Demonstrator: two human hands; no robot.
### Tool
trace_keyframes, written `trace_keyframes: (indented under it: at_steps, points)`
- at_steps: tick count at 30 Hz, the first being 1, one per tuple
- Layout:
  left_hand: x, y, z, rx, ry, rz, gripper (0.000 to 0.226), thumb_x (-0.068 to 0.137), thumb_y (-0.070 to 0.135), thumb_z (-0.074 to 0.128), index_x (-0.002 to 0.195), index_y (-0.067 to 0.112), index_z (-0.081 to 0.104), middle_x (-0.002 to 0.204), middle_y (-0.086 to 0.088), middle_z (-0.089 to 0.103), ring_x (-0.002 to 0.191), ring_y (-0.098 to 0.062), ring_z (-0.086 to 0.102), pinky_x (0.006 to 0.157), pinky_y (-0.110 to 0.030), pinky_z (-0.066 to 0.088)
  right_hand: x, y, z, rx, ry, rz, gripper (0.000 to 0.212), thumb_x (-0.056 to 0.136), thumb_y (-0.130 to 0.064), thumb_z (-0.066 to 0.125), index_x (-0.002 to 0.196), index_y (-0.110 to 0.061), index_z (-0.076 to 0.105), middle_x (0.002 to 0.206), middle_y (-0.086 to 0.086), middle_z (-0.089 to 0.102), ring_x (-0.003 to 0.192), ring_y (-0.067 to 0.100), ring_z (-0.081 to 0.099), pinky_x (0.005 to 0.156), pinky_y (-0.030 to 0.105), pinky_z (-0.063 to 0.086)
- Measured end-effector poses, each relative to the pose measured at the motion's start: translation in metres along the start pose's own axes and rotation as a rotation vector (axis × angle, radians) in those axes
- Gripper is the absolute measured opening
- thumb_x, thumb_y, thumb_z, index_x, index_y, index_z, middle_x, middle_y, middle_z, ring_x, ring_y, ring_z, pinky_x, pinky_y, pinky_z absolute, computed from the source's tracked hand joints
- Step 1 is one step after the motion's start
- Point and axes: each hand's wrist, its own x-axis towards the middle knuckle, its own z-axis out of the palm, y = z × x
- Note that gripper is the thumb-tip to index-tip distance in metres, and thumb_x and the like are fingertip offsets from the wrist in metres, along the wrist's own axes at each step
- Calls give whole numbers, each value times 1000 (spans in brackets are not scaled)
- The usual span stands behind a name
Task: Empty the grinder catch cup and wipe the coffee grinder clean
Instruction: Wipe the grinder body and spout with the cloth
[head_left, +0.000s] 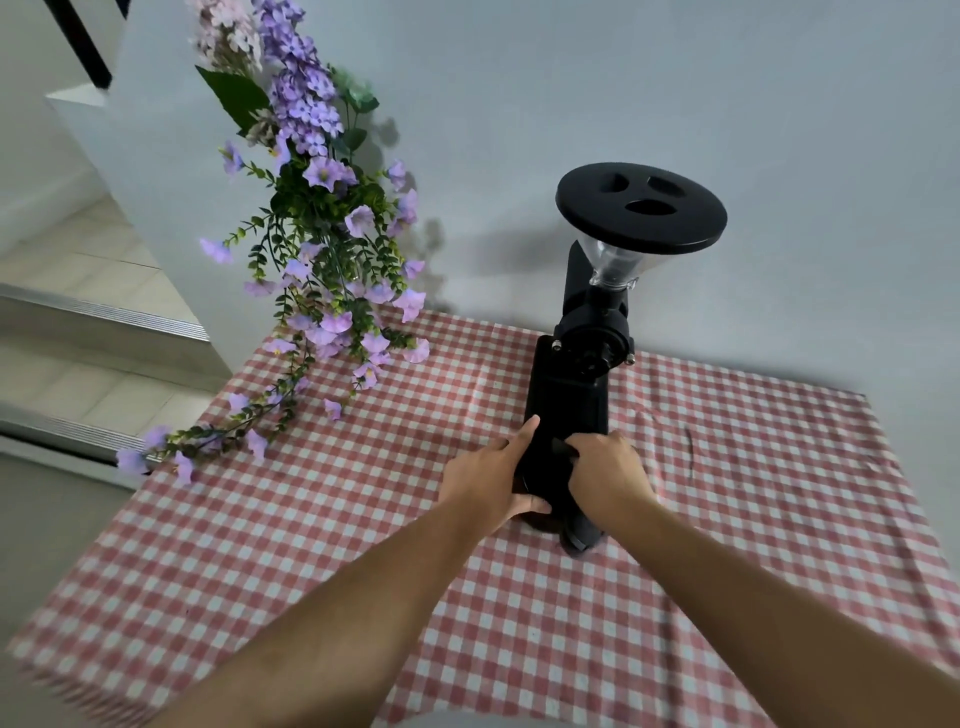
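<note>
A tall black coffee grinder (569, 387) stands on the checked tablecloth near the wall, with a clear hopper under a round black lid (641, 208). My left hand (488, 480) wraps the left side of the grinder's base, thumb under its front. My right hand (605, 475) is closed over the front of the base, where a black part, probably the catch cup (576, 538), shows below my wrist. How the cup sits in the base is hidden by my hands.
A red-and-white checked tablecloth (363, 545) covers the table. A spray of purple artificial flowers (322, 260) hangs over the table's back left corner. A white wall stands right behind the grinder. Steps lie to the left beyond the table edge.
</note>
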Motion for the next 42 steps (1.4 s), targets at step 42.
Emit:
trace_keyframes:
  at_steps: [42]
  points:
    - [2,4,0,112,-14,-62,104,72,73,56,148,37,-5,97,2,62,73,-13,61,61,-29,53,-50,43,16,-360,19,-385,47,85,-12,65,130,-7,51,131,8,53,121,26,48,98,34,46]
